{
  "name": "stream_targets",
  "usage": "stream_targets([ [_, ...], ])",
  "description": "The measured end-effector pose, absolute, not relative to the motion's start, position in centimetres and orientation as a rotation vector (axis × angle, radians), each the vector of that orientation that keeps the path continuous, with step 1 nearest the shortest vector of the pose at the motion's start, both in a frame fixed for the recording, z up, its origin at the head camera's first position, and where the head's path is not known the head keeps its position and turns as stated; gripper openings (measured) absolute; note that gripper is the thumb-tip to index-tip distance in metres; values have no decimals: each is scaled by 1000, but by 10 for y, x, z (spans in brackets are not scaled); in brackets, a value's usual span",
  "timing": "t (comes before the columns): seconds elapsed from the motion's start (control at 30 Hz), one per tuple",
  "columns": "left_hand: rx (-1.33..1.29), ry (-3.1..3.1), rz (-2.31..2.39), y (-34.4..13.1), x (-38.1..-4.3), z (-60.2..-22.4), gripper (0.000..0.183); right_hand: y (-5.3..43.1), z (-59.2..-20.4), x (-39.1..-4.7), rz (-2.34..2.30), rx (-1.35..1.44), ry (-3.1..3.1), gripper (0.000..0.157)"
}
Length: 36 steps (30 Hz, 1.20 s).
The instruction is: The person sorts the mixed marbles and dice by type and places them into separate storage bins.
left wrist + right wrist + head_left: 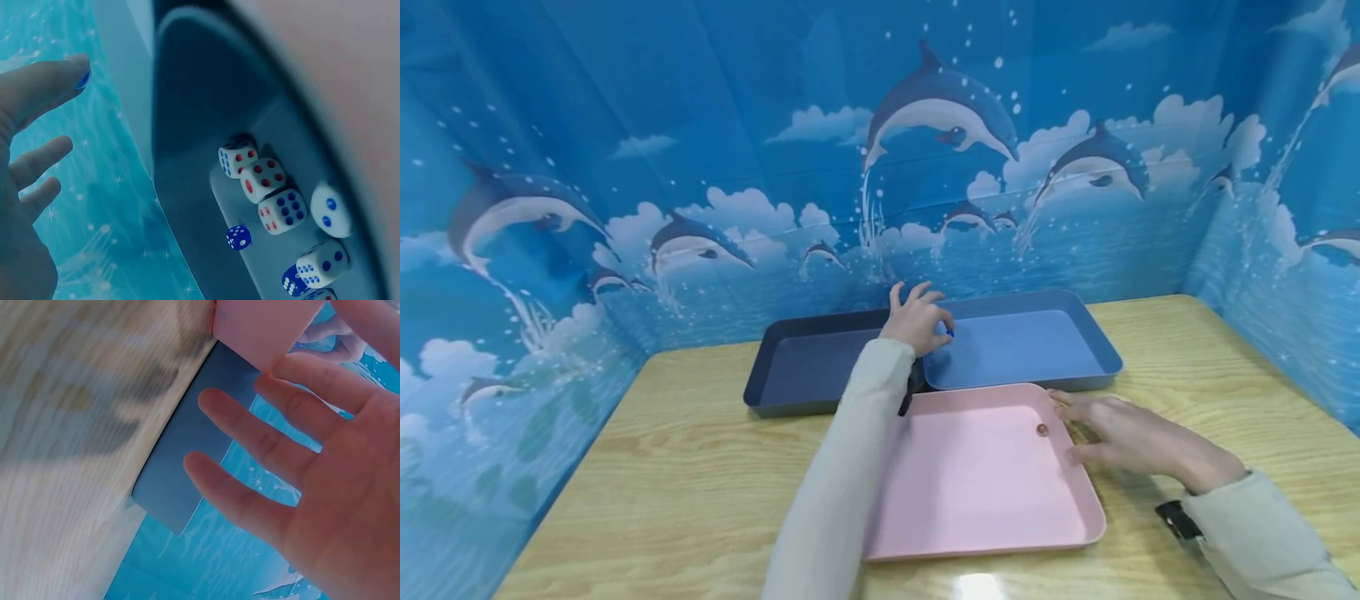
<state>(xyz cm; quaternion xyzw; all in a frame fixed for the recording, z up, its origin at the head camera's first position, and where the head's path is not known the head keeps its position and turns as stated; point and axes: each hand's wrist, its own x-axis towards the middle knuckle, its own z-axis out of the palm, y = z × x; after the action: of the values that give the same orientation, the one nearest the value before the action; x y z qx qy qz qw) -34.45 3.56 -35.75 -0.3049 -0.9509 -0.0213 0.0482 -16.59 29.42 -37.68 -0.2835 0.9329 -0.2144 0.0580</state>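
My left hand [916,321] is raised above where the dark tray [758,375] and the blue tray [1093,342] meet. Its thumb and index finger pinch a small blue die [83,80], mostly covered by the fingertips; the other fingers are spread. White dice [282,211] with red and blue pips lie in a tray in the left wrist view, among small blue dice [239,237]. At the right rim of the pink tray [977,554], my right hand [1120,437] has its fingers extended, fingertips right at the far corner. A small reddish-brown piece [1042,430] lies inside the pink tray near that hand.
All three trays stand on a wood-grain table [700,500], the pink one in front of the other two. A blue dolphin-print curtain [820,167] rises behind the table and along both sides. My left sleeve [842,483] crosses the pink tray's left side.
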Motion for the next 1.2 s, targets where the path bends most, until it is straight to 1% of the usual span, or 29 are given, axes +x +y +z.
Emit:
stream_targets([
  [0.6,-872,-2894,-90,29,-346,-356,13,295,-376,-167,-697,-876,2796,44],
  [0.87,-822,-2837,-128,30,-348,-355,29,295,-376,-166,-708,-861,2787,44],
  [1.2,-816,-2857,-130,31,-347,-356,30,295,-376,-166,-692,-861,2809,43],
])
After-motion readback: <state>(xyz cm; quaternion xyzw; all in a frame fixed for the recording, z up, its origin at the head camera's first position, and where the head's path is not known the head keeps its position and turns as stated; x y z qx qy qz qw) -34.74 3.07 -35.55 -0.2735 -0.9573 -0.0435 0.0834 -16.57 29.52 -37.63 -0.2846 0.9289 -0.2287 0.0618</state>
